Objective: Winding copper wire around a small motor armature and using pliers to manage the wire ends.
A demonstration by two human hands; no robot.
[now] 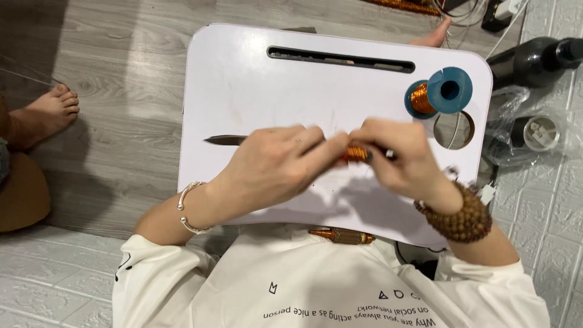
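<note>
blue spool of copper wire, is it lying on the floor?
No. The blue spool sits on the white lap table, near its right edge just above the round cup hole.

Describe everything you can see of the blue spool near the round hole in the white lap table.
The blue spool lies on its side at the far right corner of the white lap table, just above the round hole. It has two round blue flanges that look like plastic, the nearer one showing a dark centre hole. Shiny copper-coloured wire fills the core between them. Neither hand touches it.
</note>
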